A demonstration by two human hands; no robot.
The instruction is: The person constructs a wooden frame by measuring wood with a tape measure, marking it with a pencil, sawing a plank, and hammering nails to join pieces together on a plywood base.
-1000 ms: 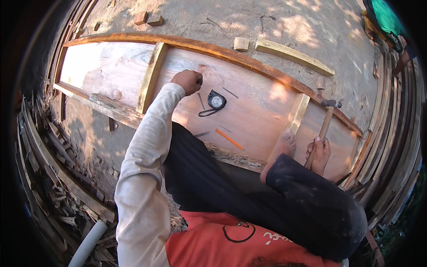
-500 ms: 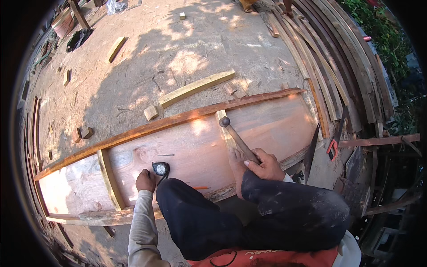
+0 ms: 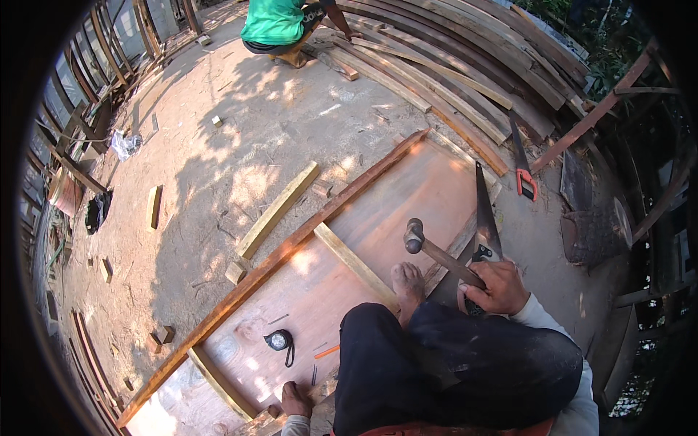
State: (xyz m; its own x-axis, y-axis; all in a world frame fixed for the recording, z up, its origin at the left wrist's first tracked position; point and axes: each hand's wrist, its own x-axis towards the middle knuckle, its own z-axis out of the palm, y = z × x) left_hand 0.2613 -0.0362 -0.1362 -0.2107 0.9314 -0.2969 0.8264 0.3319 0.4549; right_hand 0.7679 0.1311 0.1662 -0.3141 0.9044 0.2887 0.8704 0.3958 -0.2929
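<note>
My right hand (image 3: 498,287) grips the wooden handle of a ball-peen hammer (image 3: 445,256), its metal head raised over the plywood panel (image 3: 407,192). Low in the view, my left hand (image 3: 295,400) is at the panel's near edge with its fingers curled; whatever they hold is hidden. Close to it lie a few thin nails (image 3: 314,375) and an orange pencil (image 3: 327,352). A black tape measure (image 3: 278,339) with a wrist loop rests on the panel. Wooden strips frame the panel, and a crosspiece (image 3: 356,261) spans it beside my bare foot (image 3: 408,282).
A handsaw (image 3: 486,211) lies by the panel's right edge, and a red-handled saw (image 3: 525,182) lies farther right. Long boards (image 3: 436,65) are stacked at the far right, where a person in a green shirt (image 3: 275,23) crouches. A loose batten (image 3: 278,209) and offcuts lie on the ground.
My view has swung round, bringing the crouching person into sight. The hammer has moved off the crosspiece toward the right. My left hand has shifted away from the tape measure to the near edge.
</note>
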